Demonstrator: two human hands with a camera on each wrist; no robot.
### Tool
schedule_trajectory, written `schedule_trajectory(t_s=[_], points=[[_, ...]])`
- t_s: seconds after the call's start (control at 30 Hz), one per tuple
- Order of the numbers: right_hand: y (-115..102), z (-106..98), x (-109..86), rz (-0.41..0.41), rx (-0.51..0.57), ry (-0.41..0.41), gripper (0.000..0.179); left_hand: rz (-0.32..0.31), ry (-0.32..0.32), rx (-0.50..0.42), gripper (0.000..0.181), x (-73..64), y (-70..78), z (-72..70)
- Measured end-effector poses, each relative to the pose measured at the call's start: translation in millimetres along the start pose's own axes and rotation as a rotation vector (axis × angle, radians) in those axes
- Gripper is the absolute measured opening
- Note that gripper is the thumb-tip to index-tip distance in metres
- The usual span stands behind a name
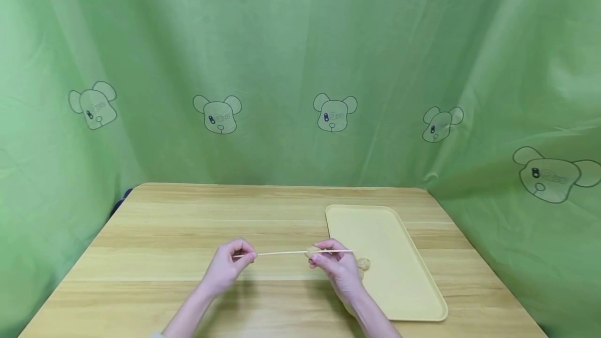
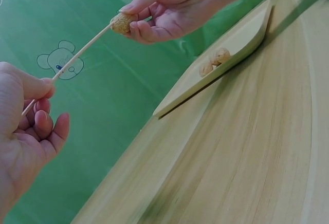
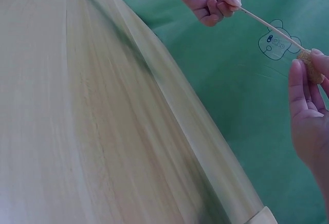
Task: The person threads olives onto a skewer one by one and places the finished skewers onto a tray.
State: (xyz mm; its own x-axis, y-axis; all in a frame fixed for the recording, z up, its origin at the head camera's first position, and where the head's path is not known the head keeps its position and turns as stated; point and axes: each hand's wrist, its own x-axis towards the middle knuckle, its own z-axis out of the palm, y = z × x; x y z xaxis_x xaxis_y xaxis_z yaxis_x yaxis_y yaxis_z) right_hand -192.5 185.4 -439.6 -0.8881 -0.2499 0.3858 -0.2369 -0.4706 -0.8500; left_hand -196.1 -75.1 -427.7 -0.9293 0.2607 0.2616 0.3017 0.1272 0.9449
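Observation:
A thin wooden skewer (image 1: 281,253) is held level above the table between my two hands. My left hand (image 1: 227,266) pinches it near its left end between thumb and fingers. With thumb and fingertips, my right hand (image 1: 341,270) holds a rough, brown, meatball-like ball (image 2: 123,23) at the other side. The skewer runs up to the ball, and in the head view its thin end shows beyond, crossing in front of the right fingers. Part of the ball is hidden by the right hand.
A pale yellow tray (image 1: 389,239) lies on the right of the wooden table (image 1: 188,223), partly behind the right forearm. A few similar brown balls (image 2: 220,56) sit near its left edge. A green curtain (image 1: 281,56) with bear-head prints hangs around the table.

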Motion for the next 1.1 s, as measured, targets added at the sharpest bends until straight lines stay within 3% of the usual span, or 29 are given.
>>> schedule_trajectory(t_s=[1.1], points=[[13.9, 14.8, 5.1, 0.044, 0.0, 0.008, 0.024, 0.008, -0.009, -0.01, 0.006, 1.2, -0.1, 6.0]])
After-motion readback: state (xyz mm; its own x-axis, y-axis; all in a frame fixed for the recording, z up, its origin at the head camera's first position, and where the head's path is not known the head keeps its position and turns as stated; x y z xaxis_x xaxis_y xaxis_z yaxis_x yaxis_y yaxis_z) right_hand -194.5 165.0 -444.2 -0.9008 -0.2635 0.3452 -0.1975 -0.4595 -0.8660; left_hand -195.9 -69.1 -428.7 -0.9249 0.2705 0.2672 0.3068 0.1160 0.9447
